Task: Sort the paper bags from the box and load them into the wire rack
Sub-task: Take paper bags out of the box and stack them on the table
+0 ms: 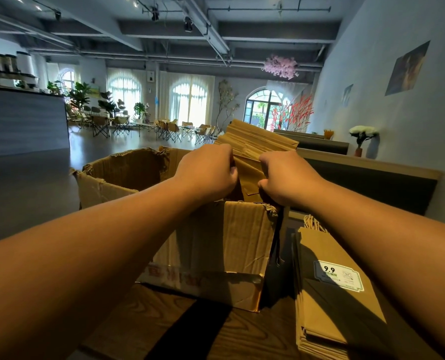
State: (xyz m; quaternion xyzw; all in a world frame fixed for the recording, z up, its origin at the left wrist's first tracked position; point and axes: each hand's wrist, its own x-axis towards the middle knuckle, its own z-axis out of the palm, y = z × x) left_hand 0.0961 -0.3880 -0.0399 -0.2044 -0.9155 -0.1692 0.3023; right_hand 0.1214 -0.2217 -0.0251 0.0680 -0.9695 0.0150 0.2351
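A torn brown cardboard box (211, 245) stands open on the wooden table. Above its far right corner a thick bundle of flat brown paper bags (255, 141) sticks up at a slant. My left hand (206, 172) grips the bundle's left edge, fingers curled round it. My right hand (283, 178) grips the bundle's right side just above the box rim. The lower part of the bundle is hidden behind my hands and inside the box. No wire rack is in view.
A flat stack of brown paper bags with a white "9.9" label (333, 289) lies on the table (185, 333) right of the box. Behind the box runs a low wooden partition (367, 175). Beyond is an open floor with folding chairs (174, 131).
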